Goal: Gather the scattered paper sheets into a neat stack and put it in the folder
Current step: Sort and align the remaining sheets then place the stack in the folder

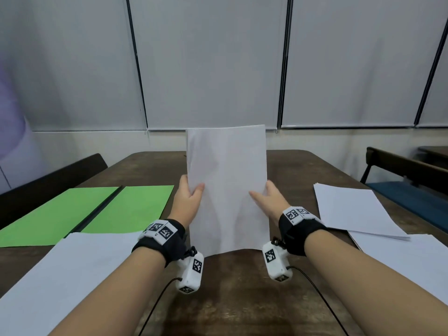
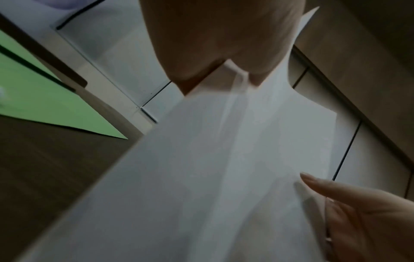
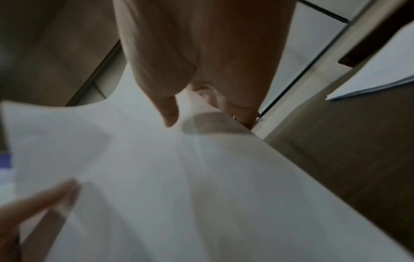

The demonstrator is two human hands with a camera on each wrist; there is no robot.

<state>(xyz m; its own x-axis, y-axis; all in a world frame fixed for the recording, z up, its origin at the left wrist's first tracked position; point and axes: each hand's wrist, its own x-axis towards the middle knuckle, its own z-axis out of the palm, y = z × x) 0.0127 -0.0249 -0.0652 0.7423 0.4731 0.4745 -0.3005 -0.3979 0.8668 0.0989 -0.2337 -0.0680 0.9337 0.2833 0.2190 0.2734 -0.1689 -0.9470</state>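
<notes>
A stack of white paper sheets [image 1: 228, 185] stands upright on its lower edge on the brown table [image 1: 230, 299], at the middle. My left hand [image 1: 188, 192] pinches its left edge, thumb in front. My right hand [image 1: 265, 194] pinches the right edge the same way. Both wrist views show the stack [image 2: 212, 168] [image 3: 168, 177] close up, with my left hand [image 2: 224, 58] and right hand [image 3: 201, 70] gripping it. An open green folder [image 1: 92, 212] lies flat at the left.
One loose white sheet [image 1: 58, 275] lies at the near left, overlapping the folder's front edge. More white sheets [image 1: 354, 209] lie at the right, with another [image 1: 407, 260] nearer. A dark chair [image 1: 48, 180] is at the left; a bench [image 1: 407, 170] stands at the right.
</notes>
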